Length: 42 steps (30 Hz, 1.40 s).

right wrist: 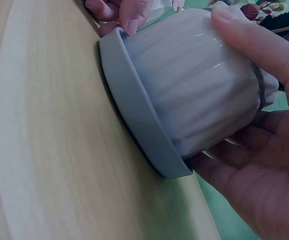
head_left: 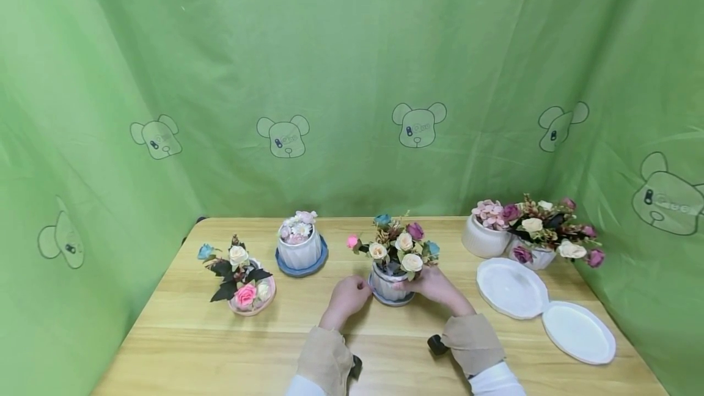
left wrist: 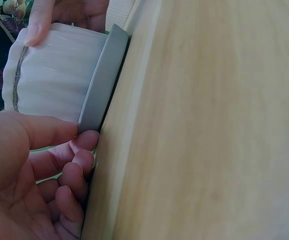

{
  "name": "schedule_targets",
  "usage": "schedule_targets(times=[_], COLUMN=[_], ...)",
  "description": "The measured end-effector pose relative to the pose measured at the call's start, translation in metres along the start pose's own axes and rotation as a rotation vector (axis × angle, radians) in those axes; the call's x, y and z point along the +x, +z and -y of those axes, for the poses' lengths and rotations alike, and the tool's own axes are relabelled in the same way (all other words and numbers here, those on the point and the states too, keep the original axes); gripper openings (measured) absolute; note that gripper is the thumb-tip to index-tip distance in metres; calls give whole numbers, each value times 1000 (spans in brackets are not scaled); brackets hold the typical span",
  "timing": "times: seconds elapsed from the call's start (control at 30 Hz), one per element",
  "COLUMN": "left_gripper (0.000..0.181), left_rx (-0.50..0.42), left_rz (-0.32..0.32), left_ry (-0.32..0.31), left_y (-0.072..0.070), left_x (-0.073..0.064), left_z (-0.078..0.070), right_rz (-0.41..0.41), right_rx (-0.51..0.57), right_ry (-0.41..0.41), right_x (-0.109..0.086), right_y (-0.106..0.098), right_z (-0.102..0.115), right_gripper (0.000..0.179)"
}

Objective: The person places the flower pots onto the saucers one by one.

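A white ribbed flowerpot stands on a blue-grey saucer near the middle of the table, holding artificial roses in cream, pink, purple and blue. My right hand grips the pot from its right side, thumb on the near wall and fingers behind it. At the left edge of the saucer, my left hand pinches the rim between thumb and forefinger, the other fingers loosely curled, as the left wrist view shows. A dark cord circles the pot's neck.
Left on the table are a flower pot on a pink saucer and a white pot on a blue saucer. At the right stand a round white pot and a rose pot, with two white saucers before them.
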<state>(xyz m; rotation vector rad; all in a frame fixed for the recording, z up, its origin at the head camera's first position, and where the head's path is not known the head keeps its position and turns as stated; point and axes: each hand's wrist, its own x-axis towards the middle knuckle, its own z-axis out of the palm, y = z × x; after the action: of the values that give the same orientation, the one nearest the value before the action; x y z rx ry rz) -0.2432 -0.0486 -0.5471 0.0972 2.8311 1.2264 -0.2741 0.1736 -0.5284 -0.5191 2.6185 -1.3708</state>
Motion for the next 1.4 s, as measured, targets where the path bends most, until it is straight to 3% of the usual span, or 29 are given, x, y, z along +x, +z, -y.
schedule_targets(times=[0.23, 0.5, 0.7, 0.93, 1.13, 1.4], left_gripper=[26, 27, 25, 24, 27, 29], left_rx=[13, 12, 21, 16, 7, 9], left_rz=[-11, -18, -24, -26, -15, -16], left_ry=[13, 21, 33, 35, 12, 12], left_y=[1, 2, 2, 2, 1, 1], left_x=[0, -1, -2, -2, -1, 0], left_z=[0, 0, 0, 0, 0, 0], right_rz=[10, 8, 18, 36, 42, 80], right_rx=[3, -141, -156, -108, -110, -27], right_ry=[11, -9, -38, -18, -33, -59], right_x=[-1, -4, -5, -4, -3, 0], right_y=[0, -3, -4, -5, -5, -6], right_z=[0, 0, -1, -1, -1, -2], right_gripper=[95, 91, 89, 93, 95, 98])
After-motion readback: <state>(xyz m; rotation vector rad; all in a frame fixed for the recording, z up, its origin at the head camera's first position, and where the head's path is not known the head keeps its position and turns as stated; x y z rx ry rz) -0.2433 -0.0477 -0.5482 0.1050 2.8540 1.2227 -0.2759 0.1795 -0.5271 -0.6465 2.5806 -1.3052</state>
